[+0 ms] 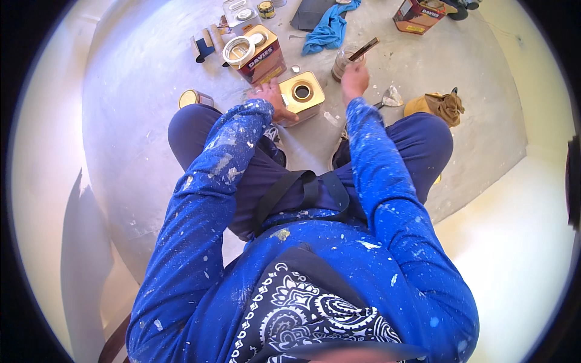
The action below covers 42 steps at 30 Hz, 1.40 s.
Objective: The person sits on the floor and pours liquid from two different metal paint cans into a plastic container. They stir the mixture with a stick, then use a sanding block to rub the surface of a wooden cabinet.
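My left hand (272,101) grips the left side of an open gold metal can (310,81) with a round, dark-filled opening on top, standing between my feet. My right hand (354,80) is closed on a clear jar (340,66) just right of the can. A dark flat brush or stick (367,46) leans out of the jar toward the upper right. A scraper (391,97) lies to the right of my right hand. Behind my left hand stands a red-and-gold rectangular can (261,59) with a white ring-shaped lid (239,51) on it.
On the grey floor (133,121) are a small tin (195,98), cardboard tubes (212,39), a blue cloth (327,33), a dark board (308,15), another red can (417,15), several smaller containers (266,9) and a brown-yellow bag (433,104). Pale walls (544,72) curve around the sides.
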### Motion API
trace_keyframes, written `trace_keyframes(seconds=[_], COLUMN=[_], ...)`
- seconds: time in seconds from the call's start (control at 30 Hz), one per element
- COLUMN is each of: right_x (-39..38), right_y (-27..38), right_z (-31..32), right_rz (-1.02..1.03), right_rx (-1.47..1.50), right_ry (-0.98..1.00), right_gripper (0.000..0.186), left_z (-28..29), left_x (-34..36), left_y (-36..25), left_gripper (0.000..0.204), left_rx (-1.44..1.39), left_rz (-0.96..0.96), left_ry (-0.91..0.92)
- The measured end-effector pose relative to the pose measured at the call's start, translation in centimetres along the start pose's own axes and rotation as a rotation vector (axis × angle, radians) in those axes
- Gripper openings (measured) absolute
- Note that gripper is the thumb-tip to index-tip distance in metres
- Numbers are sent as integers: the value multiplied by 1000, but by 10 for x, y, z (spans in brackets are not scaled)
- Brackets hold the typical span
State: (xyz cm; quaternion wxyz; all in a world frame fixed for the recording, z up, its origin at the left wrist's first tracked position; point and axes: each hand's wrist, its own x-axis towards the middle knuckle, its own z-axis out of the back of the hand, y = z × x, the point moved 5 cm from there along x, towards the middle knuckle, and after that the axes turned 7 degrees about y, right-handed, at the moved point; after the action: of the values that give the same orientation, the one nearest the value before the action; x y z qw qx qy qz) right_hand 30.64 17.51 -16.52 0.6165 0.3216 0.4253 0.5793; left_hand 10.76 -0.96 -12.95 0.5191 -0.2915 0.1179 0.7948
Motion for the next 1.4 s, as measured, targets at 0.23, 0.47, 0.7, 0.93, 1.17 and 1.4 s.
trace_keyframes(seconds=[0.23, 0.47, 0.7, 0.93, 1.17, 1.4], right_x=[37, 50, 58, 69, 83, 116], right_y=[-162, -204, -219, -215, -202, -171], right_z=[-76, -113, -129, -131, -124, -62], right_rz=[-568, -867, -583, -422, -310, -445], right_rx=[79, 561, 426, 315, 707, 533], right_ry=[382, 300, 569, 633, 503, 310], right_gripper=[32, 20, 50, 49, 44, 47], left_z=[17, 24, 66, 114, 156, 174], left_x=[44, 61, 58, 47, 87, 134], left_y=[-51, -74, -98, -106, -126, -174], left_gripper=[124, 110, 111, 114, 112, 111], left_rx=[-26, -88, -11, -17, 115, 185], left_rz=[-91, -196, -337, -324, -386, -434], left_ry=[-138, -245, -190, -97, -63, -2])
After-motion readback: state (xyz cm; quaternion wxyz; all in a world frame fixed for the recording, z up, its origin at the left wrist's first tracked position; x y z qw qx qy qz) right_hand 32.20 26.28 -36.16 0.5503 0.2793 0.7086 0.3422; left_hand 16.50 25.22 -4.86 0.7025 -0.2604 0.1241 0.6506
